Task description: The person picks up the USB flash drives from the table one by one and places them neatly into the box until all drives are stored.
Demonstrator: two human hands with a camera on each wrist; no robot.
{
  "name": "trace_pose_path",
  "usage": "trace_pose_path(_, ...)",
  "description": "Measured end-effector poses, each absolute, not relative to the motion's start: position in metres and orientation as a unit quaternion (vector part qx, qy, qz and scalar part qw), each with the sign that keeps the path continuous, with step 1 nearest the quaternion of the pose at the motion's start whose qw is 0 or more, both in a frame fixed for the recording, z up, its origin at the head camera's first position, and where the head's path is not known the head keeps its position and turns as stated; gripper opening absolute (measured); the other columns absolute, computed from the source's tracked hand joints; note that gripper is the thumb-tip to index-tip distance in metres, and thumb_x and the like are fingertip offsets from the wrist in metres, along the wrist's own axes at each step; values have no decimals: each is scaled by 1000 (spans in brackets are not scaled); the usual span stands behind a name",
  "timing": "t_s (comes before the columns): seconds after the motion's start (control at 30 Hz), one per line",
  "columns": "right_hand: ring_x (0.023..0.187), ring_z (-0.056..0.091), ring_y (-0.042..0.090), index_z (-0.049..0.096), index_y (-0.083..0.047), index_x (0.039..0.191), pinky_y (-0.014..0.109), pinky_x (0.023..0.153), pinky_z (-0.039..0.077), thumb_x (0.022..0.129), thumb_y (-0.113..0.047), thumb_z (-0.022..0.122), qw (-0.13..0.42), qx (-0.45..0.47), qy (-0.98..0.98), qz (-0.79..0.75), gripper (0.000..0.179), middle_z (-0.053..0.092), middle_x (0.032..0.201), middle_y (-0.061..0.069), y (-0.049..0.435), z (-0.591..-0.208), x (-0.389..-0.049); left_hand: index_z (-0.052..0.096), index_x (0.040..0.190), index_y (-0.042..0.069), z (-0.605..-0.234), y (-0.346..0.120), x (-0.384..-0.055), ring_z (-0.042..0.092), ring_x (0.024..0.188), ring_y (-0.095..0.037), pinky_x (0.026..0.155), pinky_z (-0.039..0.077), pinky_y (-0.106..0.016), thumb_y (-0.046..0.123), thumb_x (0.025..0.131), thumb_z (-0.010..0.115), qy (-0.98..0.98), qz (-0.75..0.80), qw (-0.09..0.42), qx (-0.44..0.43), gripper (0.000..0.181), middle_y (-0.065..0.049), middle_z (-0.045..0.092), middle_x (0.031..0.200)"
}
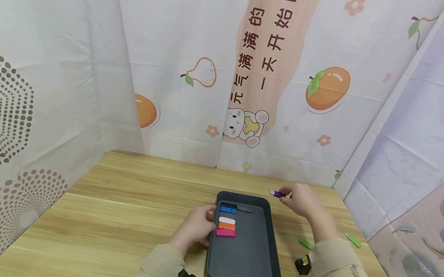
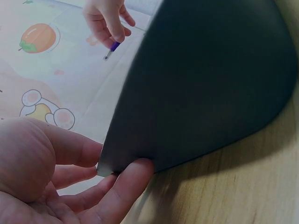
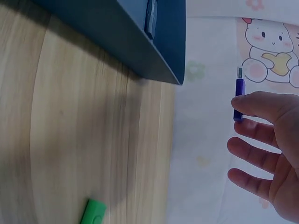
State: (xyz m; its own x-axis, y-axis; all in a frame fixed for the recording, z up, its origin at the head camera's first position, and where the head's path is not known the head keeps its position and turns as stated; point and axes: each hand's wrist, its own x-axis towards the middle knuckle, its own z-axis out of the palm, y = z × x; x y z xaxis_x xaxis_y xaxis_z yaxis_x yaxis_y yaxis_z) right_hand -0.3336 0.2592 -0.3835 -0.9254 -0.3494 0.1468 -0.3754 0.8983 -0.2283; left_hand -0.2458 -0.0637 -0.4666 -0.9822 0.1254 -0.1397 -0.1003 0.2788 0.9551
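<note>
My right hand pinches a purple USB flash drive between thumb and index finger, beyond the tray's far right corner. The drive's metal plug is bare and points left in the head view. At the left side of a dark grey tray, my left hand holds the wall, its fingertips on the rim and side. Inside the tray, along the left wall, several flash drives lie in a column, among them a blue one, a white one, an orange one and a pink one. A dark flash drive lies beside the blue one.
Right of the tray, a green flash drive lies on the wooden table near my right forearm. Another green one is farther right. Printed curtains hang behind the table and at both sides. Each wrist carries a black camera mount.
</note>
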Motion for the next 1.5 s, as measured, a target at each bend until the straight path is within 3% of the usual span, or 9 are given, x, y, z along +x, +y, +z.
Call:
trace_pose_path(0.5, 70, 56, 16, 78, -18, 98, 34, 60, 47, 89, -21, 75, 47, 202, -971, 118, 10, 70, 92, 0, 232, -383, -334, 48, 149, 1, -467, -64, -246, 68, 77, -28, 52, 60, -41, -7, 89, 63, 791, 605, 93, 11, 63, -22, 60, 119)
trace_pose_path(1.2, 86, 66, 19, 78, -16, 102, 46, 78, 56, 88, -20, 77, 32, 219, -972, 85, 14, 72, 96, 0, 200, -395, -337, 49, 149, 2, -467, -64, -246, 68, 79, -28, 53, 60, -40, -7, 88, 64, 795, 599, 93, 9, 63, -22, 59, 120)
trace_pose_path(1.5, 78, 59, 16, 78, -17, 98, 44, 78, 55, 87, -21, 79, 25, 224, -972, 72, 12, 70, 89, -3, 188, -404, -337, 49, 148, 2, -466, -64, -246, 68, 78, -28, 52, 60, -40, -7, 88, 64, 795, 600, 93, 10, 63, -21, 60, 118)
